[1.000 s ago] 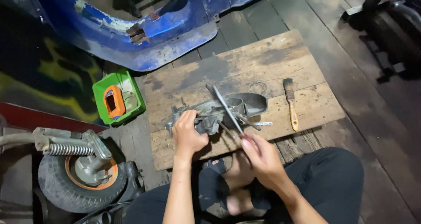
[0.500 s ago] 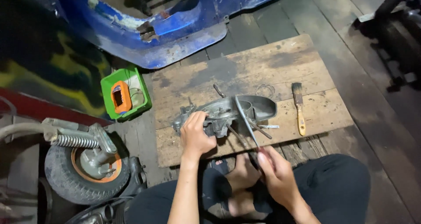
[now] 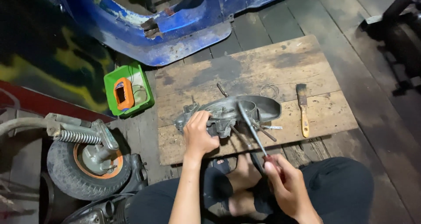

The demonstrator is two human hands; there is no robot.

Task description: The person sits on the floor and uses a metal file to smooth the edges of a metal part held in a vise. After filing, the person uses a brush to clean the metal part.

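A grey metal engine casing (image 3: 250, 111) lies on a worn wooden board (image 3: 280, 66) on the floor. My left hand (image 3: 198, 135) grips the casing's left end, fingers curled over it. My right hand (image 3: 285, 186) is closed around the red handle of a long screwdriver (image 3: 251, 127). Its shaft slants up and to the left, and the tip rests at the middle of the casing. My crossed legs in dark trousers sit just below the board.
A small paintbrush (image 3: 302, 108) with a yellow handle lies on the board's right side. A green tray (image 3: 128, 90) holding an orange part sits left of the board. A small wheel with a spring shock (image 3: 85, 156) lies at the lower left. A blue vehicle body (image 3: 175, 26) stands behind.
My right hand has drawn back toward my lap with the screwdriver, its tip staying on the casing. My left hand keeps its hold. The camera view has shifted slightly.
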